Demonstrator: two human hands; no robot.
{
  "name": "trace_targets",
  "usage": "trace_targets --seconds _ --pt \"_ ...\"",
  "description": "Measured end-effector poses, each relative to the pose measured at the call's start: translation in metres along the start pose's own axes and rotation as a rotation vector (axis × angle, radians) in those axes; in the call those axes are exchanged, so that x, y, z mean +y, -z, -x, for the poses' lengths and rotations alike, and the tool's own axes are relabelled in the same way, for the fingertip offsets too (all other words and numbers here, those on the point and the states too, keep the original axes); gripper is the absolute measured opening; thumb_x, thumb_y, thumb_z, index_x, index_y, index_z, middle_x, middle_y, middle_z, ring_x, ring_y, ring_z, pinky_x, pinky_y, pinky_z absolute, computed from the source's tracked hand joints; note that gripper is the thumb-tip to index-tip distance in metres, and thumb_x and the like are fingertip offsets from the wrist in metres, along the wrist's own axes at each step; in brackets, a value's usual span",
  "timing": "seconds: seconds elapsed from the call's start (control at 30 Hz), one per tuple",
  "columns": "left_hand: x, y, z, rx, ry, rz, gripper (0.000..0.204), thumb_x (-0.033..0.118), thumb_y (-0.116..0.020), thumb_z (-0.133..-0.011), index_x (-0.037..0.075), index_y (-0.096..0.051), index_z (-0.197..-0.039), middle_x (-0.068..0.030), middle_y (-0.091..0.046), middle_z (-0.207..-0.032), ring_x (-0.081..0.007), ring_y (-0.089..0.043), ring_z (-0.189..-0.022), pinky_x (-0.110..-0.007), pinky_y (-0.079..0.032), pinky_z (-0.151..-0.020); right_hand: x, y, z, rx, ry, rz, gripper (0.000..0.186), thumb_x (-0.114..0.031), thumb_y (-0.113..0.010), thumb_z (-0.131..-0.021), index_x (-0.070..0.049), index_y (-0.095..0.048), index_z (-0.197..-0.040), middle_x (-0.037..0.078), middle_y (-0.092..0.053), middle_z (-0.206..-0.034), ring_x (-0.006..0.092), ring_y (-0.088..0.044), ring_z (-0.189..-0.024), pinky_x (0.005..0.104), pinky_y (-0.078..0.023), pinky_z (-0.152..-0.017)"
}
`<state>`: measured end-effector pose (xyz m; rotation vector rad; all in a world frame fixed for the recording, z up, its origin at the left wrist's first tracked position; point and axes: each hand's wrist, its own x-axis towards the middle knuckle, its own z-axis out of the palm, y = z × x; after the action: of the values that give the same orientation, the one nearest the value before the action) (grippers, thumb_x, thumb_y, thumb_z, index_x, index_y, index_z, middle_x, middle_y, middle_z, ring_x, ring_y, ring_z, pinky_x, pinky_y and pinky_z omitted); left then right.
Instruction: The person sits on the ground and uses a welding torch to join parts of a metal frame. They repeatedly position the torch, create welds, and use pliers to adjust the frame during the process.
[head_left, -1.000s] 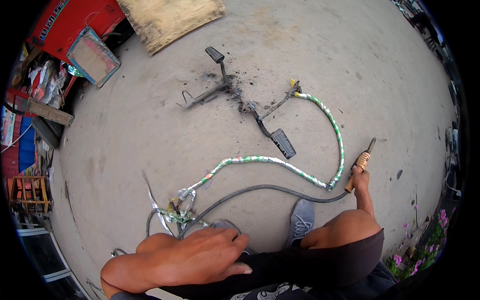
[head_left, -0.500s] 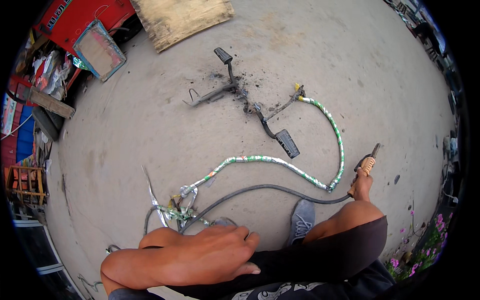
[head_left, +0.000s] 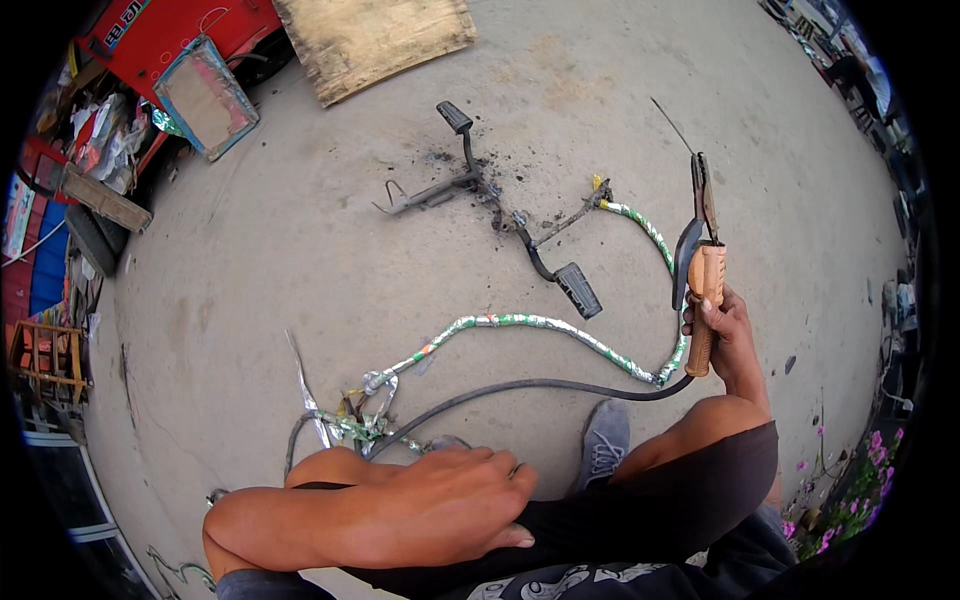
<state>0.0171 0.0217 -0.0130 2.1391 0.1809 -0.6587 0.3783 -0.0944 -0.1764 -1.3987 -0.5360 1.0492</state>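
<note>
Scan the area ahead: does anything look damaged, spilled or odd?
Yes. Dark crumbs lie scattered around the black pedal frame, whose middle looks rough and dirty. At the lower left, a loose foil strip sticks out near the end of the green-and-silver wrapped cable, ragged against the cable's tidier wrapping.

Pedal assembly (head_left: pixel 478 184) on floor (head_left: pixel 250 250), mid-scene. Board (head_left: pixel 375 45) beyond it, far left. Electrode holder (head_left: pixel 706 270) to its right. Flowers (head_left: pixel 878 450) near right.

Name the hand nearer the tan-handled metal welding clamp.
Right: the right hand grips the welding clamp; the left hand is well left of it, over black shorts.
</note>
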Motion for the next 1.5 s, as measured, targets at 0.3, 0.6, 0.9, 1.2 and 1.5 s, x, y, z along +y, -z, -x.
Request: trace_targets --seconds 0.3,0.6,0.9,1.2,1.5 --pt "0.008 0.005 0.009 0.002 -0.042 0.007 0.048 0.037 -0.066 -0.096 -0.009 -0.055 -0.107 -0.0264 -0.062 -0.097 -0.0457 -0.063 -0.098 -0.050 -0.053 -0.085 0.004 -0.097 -0.034 -0.279 -0.272 0.094 0.044 -0.034 -0.074 -0.093 -0.002 -0.053 -0.113 0.004 -0.056 -0.083 0.0117 -0.057 -0.065 0.0276 -0.050 -0.052" --pt "0.009 -0.011 0.022 0.186 -0.117 -0.010 0.049 0.033 -0.076 -0.088 -0.010 -0.060 -0.105 -0.0226 -0.066 -0.090 -0.0389 -0.069 -0.088 -0.045 -0.055 -0.077 0.034 -0.152 -0.052 -0.228 -0.373 0.302 0.046 -0.042 -0.077 -0.092 -0.001 -0.055 -0.098 0.004 -0.054 -0.073 0.0130 -0.056 -0.053 0.0296 -0.049 -0.044" --pt "0.011 -0.008 0.042 0.129 -0.145 -0.029 0.042 0.028 -0.074 -0.087 -0.007 -0.061 -0.105 -0.0227 -0.065 -0.094 -0.0409 -0.066 -0.095 -0.047 -0.052 -0.083 0.029 -0.143 -0.086 -0.312 -0.309 0.761 0.053 -0.049 -0.072 -0.094 0.002 -0.058 -0.087 0.007 -0.059 -0.068 0.0144 -0.058 -0.052 0.0336 -0.049 -0.044" --pt "0.007 -0.018 0.045 0.231 -0.222 -0.027 0.042 0.028 -0.076 -0.085 -0.008 -0.061 -0.101 -0.0221 -0.065 -0.089 -0.0392 -0.067 -0.088 -0.046 -0.053 -0.079 0.036 -0.158 -0.077 -0.230 -0.332 0.762 0.050 -0.047 -0.070 -0.096 0.000 -0.056 -0.085 0.004 -0.056 -0.068 0.0142 -0.056 -0.051 0.0336 -0.049 -0.043" --pt "0.001 -0.027 0.037 0.204 -0.283 0.056 0.040 0.027 -0.076 -0.085 -0.008 -0.060 -0.097 -0.0228 -0.064 -0.085 -0.0383 -0.068 -0.082 -0.046 -0.054 -0.073 0.038 -0.154 -0.082 -0.239 -0.375 0.787 0.053 -0.047 -0.071 -0.094 0.005 -0.061 -0.093 0.007 -0.060 -0.072 0.0156 -0.059 -0.054 0.0349 -0.050 -0.047"
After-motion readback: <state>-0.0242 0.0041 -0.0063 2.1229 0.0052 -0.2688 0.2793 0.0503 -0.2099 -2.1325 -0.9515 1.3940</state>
